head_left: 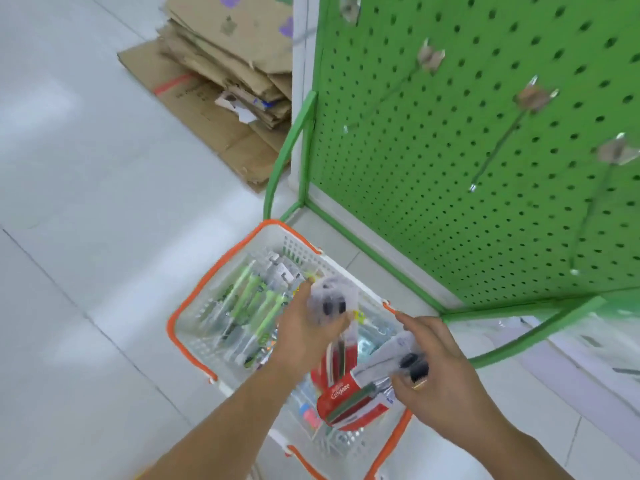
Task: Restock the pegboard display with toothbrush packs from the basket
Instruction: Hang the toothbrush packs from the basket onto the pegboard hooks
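**Mia:** Two hands are over the white plastic basket with orange rims [180, 327] on the floor. Each one holds a toothbrush pack.

**Ben:** Which is which?

**Mia:** The left hand [304, 336] pinches a clear pack with black brush heads [332, 303] near its top. The right hand [436, 372] has its fingers curled round a red and clear toothbrush pack [360, 393].

**Ben:** Will they be hard to hold?

**Mia:** I think they are light, thin and a bit bendy, and the plastic looks slippery. Hold them by the card top, near the hanging hole.

**Ben:** Where do they go?

**Mia:** On the bare metal hooks [498, 147] of the green pegboard [398, 168], just beside the basket. More packs lie inside it.
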